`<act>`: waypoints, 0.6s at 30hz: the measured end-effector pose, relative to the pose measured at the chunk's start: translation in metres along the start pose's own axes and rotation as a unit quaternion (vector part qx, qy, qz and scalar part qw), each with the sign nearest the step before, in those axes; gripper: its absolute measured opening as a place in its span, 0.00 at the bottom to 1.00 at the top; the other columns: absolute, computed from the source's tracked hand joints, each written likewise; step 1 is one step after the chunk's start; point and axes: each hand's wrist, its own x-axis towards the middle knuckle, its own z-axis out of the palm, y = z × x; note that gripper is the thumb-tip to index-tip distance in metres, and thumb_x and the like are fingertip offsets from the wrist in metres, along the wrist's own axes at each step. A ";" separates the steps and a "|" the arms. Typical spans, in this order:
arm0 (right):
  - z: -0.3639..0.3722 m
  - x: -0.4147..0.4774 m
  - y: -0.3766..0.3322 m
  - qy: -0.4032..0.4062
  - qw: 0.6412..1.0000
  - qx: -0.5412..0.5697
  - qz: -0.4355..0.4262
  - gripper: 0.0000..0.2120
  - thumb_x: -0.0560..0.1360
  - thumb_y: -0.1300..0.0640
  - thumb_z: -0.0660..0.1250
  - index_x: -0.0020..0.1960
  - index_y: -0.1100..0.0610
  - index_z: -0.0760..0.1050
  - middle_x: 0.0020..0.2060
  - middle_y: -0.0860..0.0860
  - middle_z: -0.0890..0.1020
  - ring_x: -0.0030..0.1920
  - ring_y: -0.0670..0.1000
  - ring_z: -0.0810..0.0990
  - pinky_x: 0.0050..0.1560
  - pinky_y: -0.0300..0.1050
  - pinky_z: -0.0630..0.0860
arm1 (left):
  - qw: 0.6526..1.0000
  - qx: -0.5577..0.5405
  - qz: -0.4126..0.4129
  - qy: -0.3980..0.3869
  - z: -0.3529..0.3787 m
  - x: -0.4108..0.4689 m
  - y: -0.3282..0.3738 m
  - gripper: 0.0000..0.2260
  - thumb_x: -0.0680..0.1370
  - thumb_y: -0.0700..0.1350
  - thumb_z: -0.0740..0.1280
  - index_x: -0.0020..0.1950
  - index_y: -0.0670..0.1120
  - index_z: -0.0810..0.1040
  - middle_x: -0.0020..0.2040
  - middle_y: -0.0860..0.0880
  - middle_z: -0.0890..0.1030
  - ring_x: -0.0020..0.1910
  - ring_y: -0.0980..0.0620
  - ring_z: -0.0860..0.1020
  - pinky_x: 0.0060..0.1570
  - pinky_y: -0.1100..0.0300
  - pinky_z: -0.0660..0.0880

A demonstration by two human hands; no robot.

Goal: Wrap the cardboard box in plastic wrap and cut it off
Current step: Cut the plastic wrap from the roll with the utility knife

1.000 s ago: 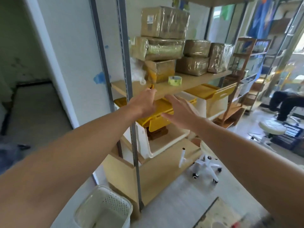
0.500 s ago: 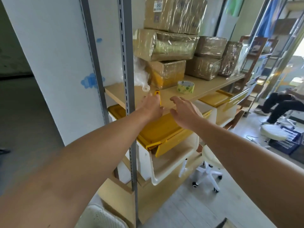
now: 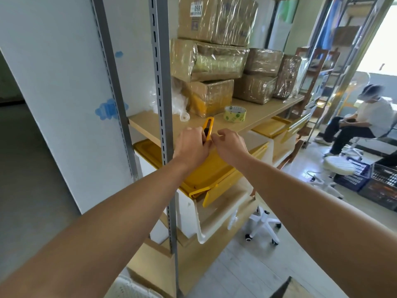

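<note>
A yellow utility knife (image 3: 208, 126) is held by the left hand (image 3: 191, 145) just above the front edge of the wooden shelf (image 3: 150, 125). The fingers of this hand are curled and clamped round the lower part of the knife, and its tip is pointed up and away towards the back of the shelf. The right hand (image 3: 231, 145) is placed just beside the left one. Its fingers are bent as well, and the lower end of the knife is pinched by their tips. No blade can be made out at the tip.

The wrapped cardboard boxes (image 3: 206, 59) are stacked at the back of the shelf, all covered with shiny plastic wrap. The lowest box (image 3: 211, 95) of the left stack is found nearest to the knife, but is not touched by it. A heap of crumpled plastic wrap (image 3: 171, 102) is seen at the left end of the shelf, behind the grey upright post (image 3: 163, 104). A tape roll (image 3: 234, 113) is laid flat near the front edge, to the right of the knife.

Under the shelf, white bins with yellow lids (image 3: 206, 168) are kept. At the far right a seated person (image 3: 365, 121) and a white stool (image 3: 337, 166) are seen on the floor.
</note>
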 end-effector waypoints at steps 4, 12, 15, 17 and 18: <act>-0.009 -0.008 -0.002 -0.001 0.991 0.120 0.059 0.16 0.79 0.45 0.62 0.54 0.55 0.80 0.49 0.54 0.84 0.48 0.55 0.83 0.50 0.56 0.83 | 0.999 -0.002 0.048 0.006 0.002 -0.014 0.016 0.07 0.79 0.49 0.67 0.45 0.47 0.76 0.46 0.47 0.76 0.42 0.47 0.74 0.37 0.55 0.69; -0.053 -0.046 0.022 0.052 0.970 0.203 0.119 0.07 0.72 0.59 0.67 0.46 0.60 0.81 0.42 0.59 0.85 0.44 0.59 0.85 0.48 0.60 0.83 | 0.986 -0.083 0.129 -0.058 0.010 -0.056 0.058 0.16 0.73 0.54 0.75 0.54 0.46 0.78 0.51 0.49 0.78 0.46 0.50 0.77 0.45 0.55 0.74; -0.079 -0.072 0.042 0.074 0.965 0.214 0.133 0.05 0.74 0.62 0.64 0.47 0.58 0.77 0.43 0.59 0.84 0.39 0.57 0.86 0.41 0.58 0.84 | 0.972 -0.161 0.154 -0.073 0.015 -0.078 0.081 0.16 0.77 0.50 0.71 0.61 0.44 0.77 0.54 0.49 0.82 0.50 0.51 0.80 0.49 0.58 0.76; -0.098 -0.094 0.056 0.086 0.960 0.226 0.145 0.06 0.77 0.63 0.62 0.53 0.57 0.74 0.42 0.57 0.82 0.35 0.55 0.84 0.37 0.52 0.83 | 0.972 -0.147 0.171 -0.064 0.021 -0.093 0.099 0.13 0.81 0.46 0.65 0.63 0.43 0.77 0.56 0.47 0.83 0.52 0.48 0.81 0.51 0.59 0.75; -0.107 -0.107 0.064 0.085 0.956 0.239 0.147 0.07 0.78 0.62 0.61 0.56 0.58 0.71 0.42 0.57 0.83 0.34 0.54 0.83 0.35 0.49 0.82 | 0.972 -0.150 0.170 -0.061 0.024 -0.101 0.108 0.13 0.82 0.45 0.64 0.64 0.42 0.78 0.56 0.46 0.83 0.53 0.47 0.81 0.52 0.58 0.75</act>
